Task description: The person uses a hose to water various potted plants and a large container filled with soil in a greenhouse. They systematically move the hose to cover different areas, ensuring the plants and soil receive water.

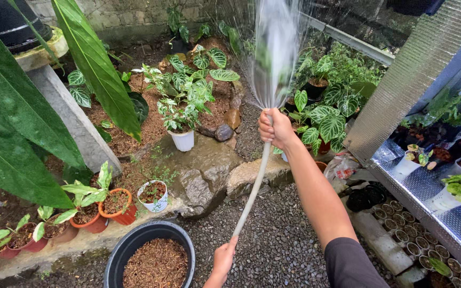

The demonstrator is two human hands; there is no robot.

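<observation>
Hose [252, 194] spraying toward twelve o'clock: right hand [274, 128] clenched at its tip, left hand [223, 260] gripping lower; keeping the thumb steady should hold the fan.

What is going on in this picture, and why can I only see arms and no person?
The camera sits on the person's head and looks down, so you see only their arms. The right hand squeezes the end of a pale bendy hose, and water sprays up over the green leafy plants. The left hand holds the hose lower down. On the gravel ground stands a big black round tub of brown chips. Small orange pots sit on a ledge.
</observation>
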